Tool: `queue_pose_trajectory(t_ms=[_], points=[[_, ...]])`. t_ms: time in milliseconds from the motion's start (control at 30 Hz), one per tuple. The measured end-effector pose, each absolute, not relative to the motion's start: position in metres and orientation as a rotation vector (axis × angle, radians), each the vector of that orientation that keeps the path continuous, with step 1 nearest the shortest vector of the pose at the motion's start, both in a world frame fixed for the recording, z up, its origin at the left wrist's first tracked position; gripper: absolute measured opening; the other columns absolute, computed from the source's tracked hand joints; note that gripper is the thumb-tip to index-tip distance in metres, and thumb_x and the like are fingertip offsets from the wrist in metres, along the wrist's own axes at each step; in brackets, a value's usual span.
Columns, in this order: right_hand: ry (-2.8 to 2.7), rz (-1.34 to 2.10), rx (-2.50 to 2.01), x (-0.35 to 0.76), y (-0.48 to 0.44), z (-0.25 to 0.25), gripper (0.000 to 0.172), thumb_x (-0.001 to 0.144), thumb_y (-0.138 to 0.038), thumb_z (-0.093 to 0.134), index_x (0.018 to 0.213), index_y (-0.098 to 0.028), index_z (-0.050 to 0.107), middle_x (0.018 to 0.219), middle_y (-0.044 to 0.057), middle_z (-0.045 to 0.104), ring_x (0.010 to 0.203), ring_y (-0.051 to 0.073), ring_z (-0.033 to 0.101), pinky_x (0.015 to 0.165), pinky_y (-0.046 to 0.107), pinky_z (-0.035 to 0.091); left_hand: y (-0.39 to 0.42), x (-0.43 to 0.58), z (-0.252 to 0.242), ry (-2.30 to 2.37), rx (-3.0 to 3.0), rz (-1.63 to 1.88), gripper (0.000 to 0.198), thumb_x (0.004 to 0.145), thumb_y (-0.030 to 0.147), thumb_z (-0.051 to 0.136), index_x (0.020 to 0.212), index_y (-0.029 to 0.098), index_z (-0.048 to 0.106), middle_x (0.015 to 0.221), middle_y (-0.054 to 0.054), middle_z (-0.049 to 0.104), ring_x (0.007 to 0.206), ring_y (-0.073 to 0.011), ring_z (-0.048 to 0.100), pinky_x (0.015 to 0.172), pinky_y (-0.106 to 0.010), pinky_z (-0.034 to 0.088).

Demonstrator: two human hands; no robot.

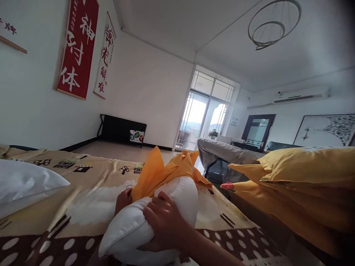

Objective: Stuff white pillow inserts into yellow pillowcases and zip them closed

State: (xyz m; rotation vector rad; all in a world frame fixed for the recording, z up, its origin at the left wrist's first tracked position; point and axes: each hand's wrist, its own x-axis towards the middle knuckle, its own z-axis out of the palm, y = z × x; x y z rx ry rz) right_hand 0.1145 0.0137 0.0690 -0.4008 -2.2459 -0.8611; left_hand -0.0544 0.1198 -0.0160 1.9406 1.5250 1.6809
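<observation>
A white pillow lies tilted in front of me, its far part inside a yellow-orange pillowcase. My right hand is closed on the pillow's middle, fingers pressed into the fabric. At the pillow's left side, my left hand grips the edge of the pillowcase; most of its fingers are hidden behind the cloth and the pillow. Beneath them spreads a beige and brown patterned blanket with white dots along its near edge.
A second white pillow rests at the left. Yellow pillows are stacked on the right. Farther back stand a plastic-covered table, a black folded piece of furniture by the wall, and glass doors.
</observation>
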Motion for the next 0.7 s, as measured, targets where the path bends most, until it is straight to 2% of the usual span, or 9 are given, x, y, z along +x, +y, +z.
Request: queue_pose_trajectory(t_ms=[67,133,233,300,367,467,533,633,700], points=[[-2.2,-0.849,-0.449,0.115,0.014,0.053,0.059,0.079,-0.076,0.032,0.063,-0.02,0.045,0.057,0.0,0.047,0.058,0.014,0.042,0.065,0.032,0.031,0.117,-0.066,-0.01,1.562,1.875,1.684,0.034,0.094,0.029,0.04,0.064,0.016,0.05,0.058,0.003,0.051,0.056,-0.0099,0.05,0.057,-0.023,0.045],[-2.147,-0.835,-0.444,0.116,0.008,0.049,0.055,0.085,-0.068,0.029,0.063,-0.02,0.044,0.058,0.0,0.047,0.058,0.014,0.04,0.065,0.032,0.03,0.103,-0.071,0.003,1.461,1.905,1.691,0.034,0.093,0.029,0.038,0.062,0.018,0.048,0.059,0.002,0.051,0.061,-0.0117,0.051,0.062,-0.024,0.044],[-2.101,-0.862,-0.419,0.12,-0.005,0.05,0.046,0.096,-0.041,0.021,0.063,-0.019,0.045,0.055,0.0,0.045,0.055,0.014,0.037,0.062,0.032,0.026,0.071,-0.061,0.027,1.078,2.149,1.49,0.026,0.09,0.032,0.044,0.073,0.017,0.059,0.071,0.0,0.06,0.071,-0.0138,0.054,0.071,-0.025,0.044],[-2.091,-0.902,-0.436,0.122,-0.012,0.05,0.039,0.095,-0.022,0.024,0.064,-0.019,0.047,0.054,-0.001,0.044,0.053,0.014,0.037,0.061,0.032,0.025,0.054,-0.049,0.038,0.854,2.263,1.283,0.019,0.088,0.029,0.047,0.086,0.019,0.063,0.081,-0.001,0.064,0.077,-0.0146,0.056,0.075,-0.026,0.044],[-2.071,-0.945,-0.449,0.125,-0.016,0.047,0.034,0.092,-0.013,0.028,0.064,-0.019,0.047,0.052,-0.001,0.043,0.053,0.014,0.037,0.06,0.031,0.024,0.046,-0.037,0.044,0.776,2.238,1.16,0.021,0.085,0.025,0.049,0.1,0.021,0.063,0.09,-0.002,0.065,0.083,-0.0154,0.058,0.078,-0.026,0.045],[-2.062,-0.994,-0.414,0.128,-0.019,0.042,0.03,0.089,-0.011,0.033,0.064,-0.019,0.047,0.05,-0.002,0.041,0.052,0.014,0.035,0.06,0.031,0.024,0.052,-0.026,0.042,0.749,2.164,1.091,0.028,0.083,0.023,0.052,0.11,0.023,0.06,0.106,-0.003,0.064,0.096,-0.0168,0.058,0.088,-0.029,0.045],[-2.089,-1.015,-0.396,0.131,-0.022,0.042,0.028,0.089,-0.013,0.034,0.065,-0.02,0.047,0.05,-0.002,0.041,0.052,0.013,0.036,0.061,0.031,0.026,0.061,-0.023,0.036,0.734,2.21,1.091,0.025,0.082,0.022,0.052,0.105,0.022,0.061,0.108,-0.003,0.063,0.102,-0.0172,0.056,0.093,-0.03,0.043],[-2.202,-1.042,-0.421,0.138,-0.029,0.05,0.024,0.092,-0.019,0.037,0.075,-0.019,0.055,0.054,-0.003,0.047,0.055,0.013,0.043,0.065,0.032,0.033,0.072,-0.017,0.025,0.828,2.271,1.158,0.022,0.081,0.016,0.049,0.1,0.02,0.06,0.102,-0.003,0.062,0.097,-0.0165,0.056,0.088,-0.029,0.045],[-2.278,-1.056,-0.442,0.143,-0.035,0.06,0.017,0.093,-0.023,0.043,0.088,-0.021,0.059,0.065,-0.002,0.057,0.064,0.014,0.051,0.072,0.032,0.037,0.078,-0.012,0.016,0.943,2.279,1.211,0.027,0.077,0.014,0.05,0.101,0.021,0.059,0.099,-0.003,0.063,0.091,-0.0163,0.058,0.081,-0.026,0.047]])
